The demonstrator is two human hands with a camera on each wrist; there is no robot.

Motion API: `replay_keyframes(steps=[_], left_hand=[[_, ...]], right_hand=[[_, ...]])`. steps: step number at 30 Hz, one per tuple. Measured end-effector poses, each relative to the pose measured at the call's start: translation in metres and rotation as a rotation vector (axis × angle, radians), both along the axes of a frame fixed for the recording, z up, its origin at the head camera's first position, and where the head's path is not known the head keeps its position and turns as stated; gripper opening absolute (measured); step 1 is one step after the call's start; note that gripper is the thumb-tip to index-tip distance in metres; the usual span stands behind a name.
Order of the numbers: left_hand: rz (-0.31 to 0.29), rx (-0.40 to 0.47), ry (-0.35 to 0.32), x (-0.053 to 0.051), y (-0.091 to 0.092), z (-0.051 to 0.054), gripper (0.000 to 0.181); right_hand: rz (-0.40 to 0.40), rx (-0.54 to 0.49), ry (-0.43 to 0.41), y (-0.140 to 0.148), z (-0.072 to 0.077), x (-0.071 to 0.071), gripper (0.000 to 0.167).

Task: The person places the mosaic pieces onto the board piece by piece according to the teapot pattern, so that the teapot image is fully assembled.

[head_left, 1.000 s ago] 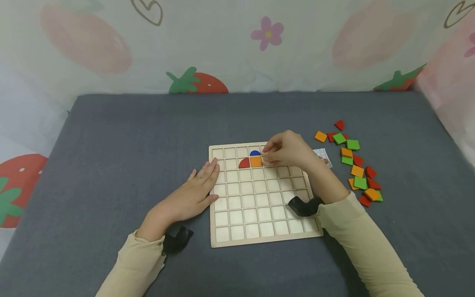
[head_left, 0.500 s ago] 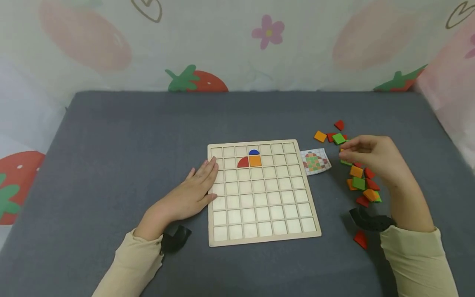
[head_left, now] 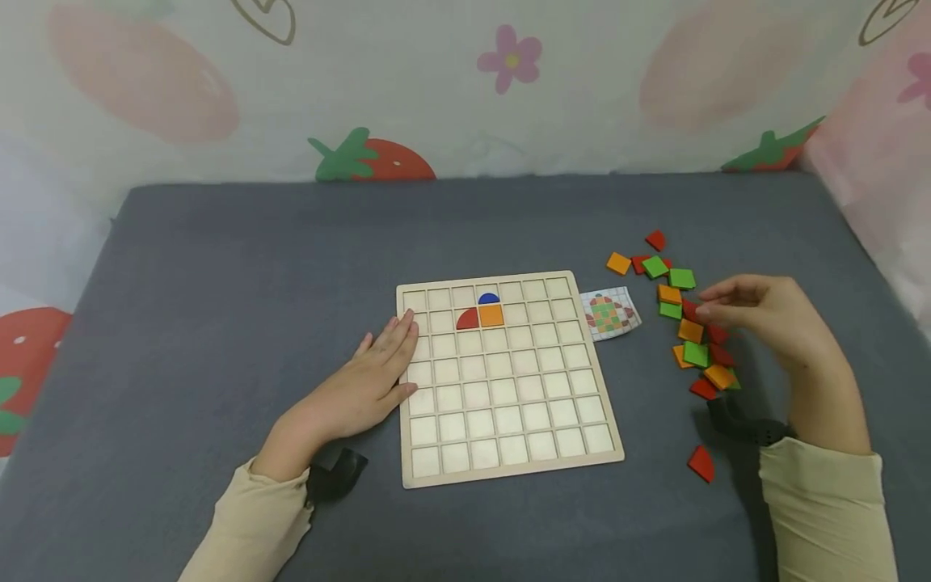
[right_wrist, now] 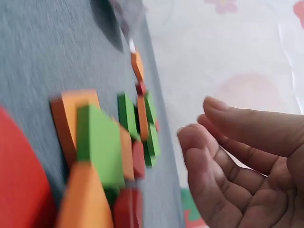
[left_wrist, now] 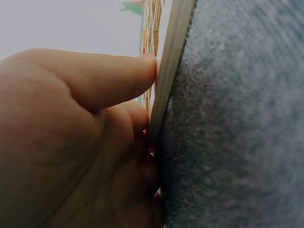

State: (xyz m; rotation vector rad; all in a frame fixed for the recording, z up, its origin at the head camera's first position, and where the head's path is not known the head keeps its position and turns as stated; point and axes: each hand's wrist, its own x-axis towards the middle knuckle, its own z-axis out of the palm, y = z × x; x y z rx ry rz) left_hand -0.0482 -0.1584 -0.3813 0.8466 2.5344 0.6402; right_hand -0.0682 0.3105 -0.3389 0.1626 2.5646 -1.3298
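A wooden grid board lies on the grey cloth. In its upper part sit a blue half-circle tile, an orange square tile and a red quarter-circle tile. My left hand rests along the board's left edge, fingers extended; in the left wrist view the thumb touches the board's side. Above the loose tiles at right hovers my right hand. The right wrist view shows its thumb and fingers loosely bent, with a gap and nothing between them.
Several loose green tiles, orange tiles and red tiles form an uneven column right of the board. A printed pattern card pokes out from the board's right edge. One red tile lies apart, nearer the front.
My right hand has left the board's top area and moved right over the loose tiles, uncovering the card. My left hand has stayed at the board's edge. The view has shifted slightly.
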Motion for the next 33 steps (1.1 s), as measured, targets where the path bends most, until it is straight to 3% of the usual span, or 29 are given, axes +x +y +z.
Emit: replay_keyframes(steps=[14,33], left_hand=[[0.005,0.023,0.014,0.000,0.000,0.000,0.067],[0.010,0.022,0.011,-0.001,0.001,0.002,0.068]], right_hand=[[0.049,0.207,-0.087,0.025,-0.013,-0.001,0.044],[0.145,0.200,-0.126,0.023,-0.018,-0.004,0.045]])
